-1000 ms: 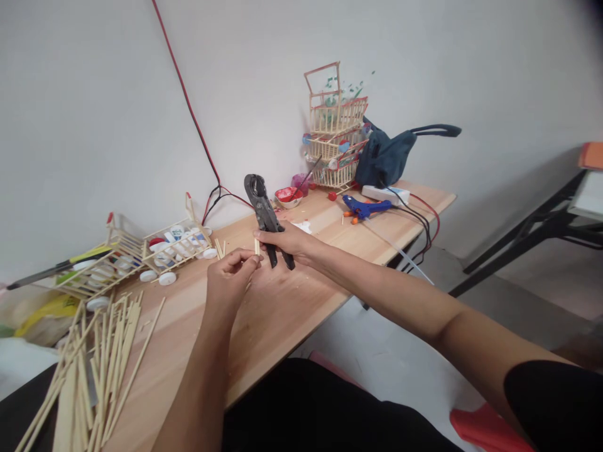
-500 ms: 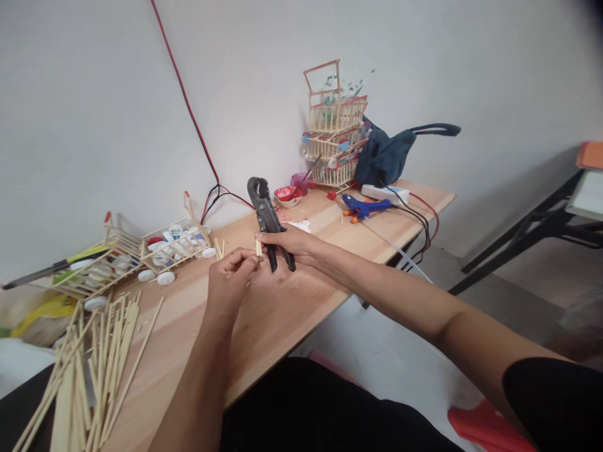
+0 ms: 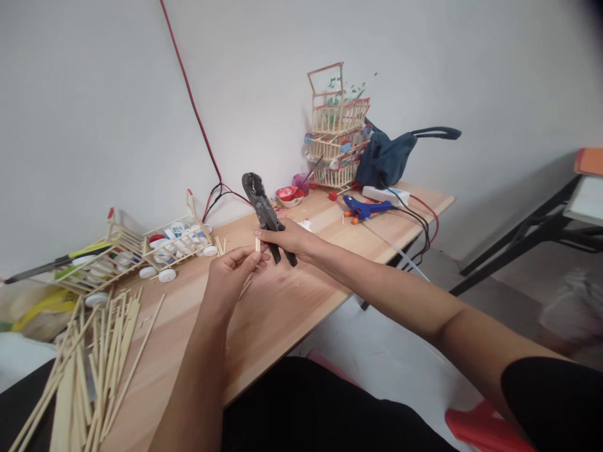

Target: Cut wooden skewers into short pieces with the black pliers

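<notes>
My right hand (image 3: 288,240) grips the handles of black pliers (image 3: 262,204), whose jaws point up and away from me. My left hand (image 3: 230,276) is just left of it, fingers pinched on a short wooden stick (image 3: 257,245) held upright beside the plier handles. Both hands hover over the middle of the wooden table (image 3: 282,307). A bundle of long bamboo sticks (image 3: 94,364) lies at the table's near left.
Small stick-built carts with white bottle caps (image 3: 155,248) stand at the back left. A stack of stick baskets (image 3: 335,132), a dark bag (image 3: 386,160), a blue glue gun (image 3: 365,207), a red bowl (image 3: 288,196) and cables occupy the far end. Another table stands at the right.
Both hands lifted slightly and the pliers tilted a little more to the left. The grip on the pliers and the stick is unchanged.
</notes>
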`<state>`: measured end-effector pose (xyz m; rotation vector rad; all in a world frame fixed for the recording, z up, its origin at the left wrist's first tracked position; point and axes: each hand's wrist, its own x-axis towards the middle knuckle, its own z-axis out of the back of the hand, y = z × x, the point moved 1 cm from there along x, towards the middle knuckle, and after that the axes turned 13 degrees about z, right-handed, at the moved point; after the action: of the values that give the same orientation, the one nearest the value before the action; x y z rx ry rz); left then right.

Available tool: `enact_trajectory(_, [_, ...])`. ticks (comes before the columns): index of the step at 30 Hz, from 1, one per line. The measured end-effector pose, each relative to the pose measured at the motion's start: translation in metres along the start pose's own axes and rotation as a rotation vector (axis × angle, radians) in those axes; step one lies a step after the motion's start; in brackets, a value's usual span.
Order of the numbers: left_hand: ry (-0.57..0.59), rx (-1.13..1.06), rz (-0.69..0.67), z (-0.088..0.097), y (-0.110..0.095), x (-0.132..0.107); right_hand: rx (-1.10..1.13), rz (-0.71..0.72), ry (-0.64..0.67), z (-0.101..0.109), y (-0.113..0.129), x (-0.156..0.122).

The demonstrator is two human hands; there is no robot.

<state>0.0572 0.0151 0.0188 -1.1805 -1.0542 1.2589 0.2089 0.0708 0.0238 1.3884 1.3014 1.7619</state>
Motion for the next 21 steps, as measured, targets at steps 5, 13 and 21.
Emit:
enact_trajectory(5, [-0.133, 0.192, -0.149, -0.001, -0.004, -0.003, 0.111, -0.052, 0.042, 0.000, -0.004, 0.000])
enact_trajectory(13, [0.086, -0.027, 0.075, -0.006, 0.003, -0.001, -0.374, 0.078, 0.068, 0.005, 0.006, -0.004])
enact_trajectory(21, [0.038, -0.059, 0.055, -0.003, 0.011, 0.003, -0.709, 0.154, 0.100, -0.008, 0.016, -0.012])
